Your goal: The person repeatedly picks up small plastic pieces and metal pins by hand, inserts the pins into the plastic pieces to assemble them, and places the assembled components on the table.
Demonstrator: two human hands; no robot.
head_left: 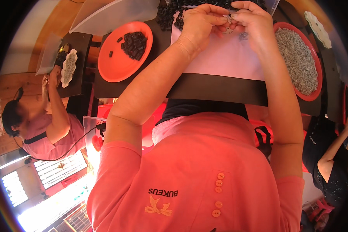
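Both my hands meet over a white sheet [224, 58] on the dark table. Thumb and fingers of my left hand [203, 23] are pinched on a small silvery metal piece with a ring-like end [229, 29]. My right hand [255, 19] pinches the same piece from the other side. Its exact kind is too small to make out, and fingertips cover part of it. A little bunch of thin grey metal bits [243, 36] lies on the sheet beside my right hand. Small black parts [166, 18] are heaped beyond and left of my hands.
At left, a red plate [108, 65] carries black parts [134, 45]. A red tray [317, 83] at right is heaped with small grey metal pieces [297, 58]. A translucent bin [112, 15] stands far left. People [54, 127] sit at both sides; a white scalloped dish [318, 29] lies far right.
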